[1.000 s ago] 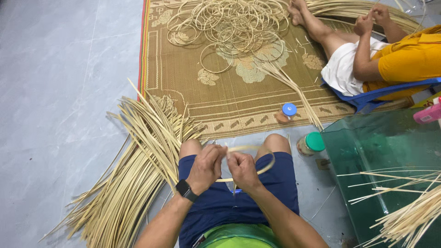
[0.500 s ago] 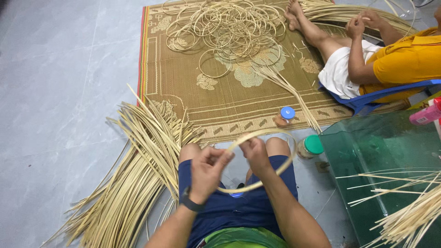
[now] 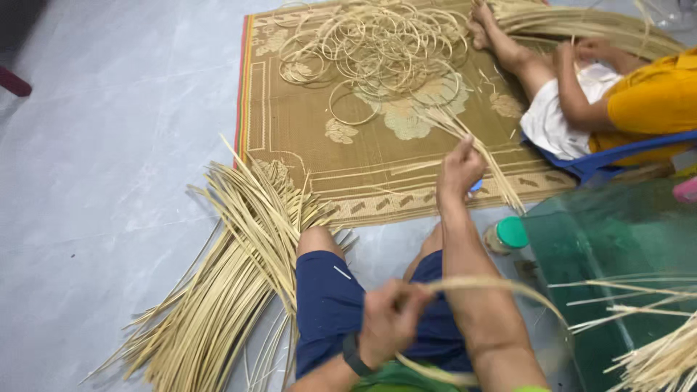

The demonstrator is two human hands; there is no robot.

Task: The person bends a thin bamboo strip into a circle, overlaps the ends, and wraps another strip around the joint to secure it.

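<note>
I sit on the floor with my legs in dark blue shorts (image 3: 330, 305). My left hand (image 3: 388, 319), with a black watch on its wrist, is closed on a pale cane strip bent into a loop (image 3: 508, 283) above my lap. My right hand (image 3: 459, 168) reaches forward over the mat's front edge. Its fingers are pinched on a thin strip from a fanned bundle of thin cane strips (image 3: 501, 185) lying on the mat.
A big pile of long cane strips (image 3: 232, 290) lies left of my leg. On the woven mat (image 3: 319, 167) lie several finished cane rings (image 3: 370, 51). Another person (image 3: 639, 101) sits at top right. A green-capped bottle (image 3: 508, 234), a green glass surface (image 3: 617, 239) and more strips (image 3: 653, 356) are on the right.
Both hands were together on the loop over my lap. My right hand has let go and stretched forward to the thin strips on the mat; my left hand keeps the loop.
</note>
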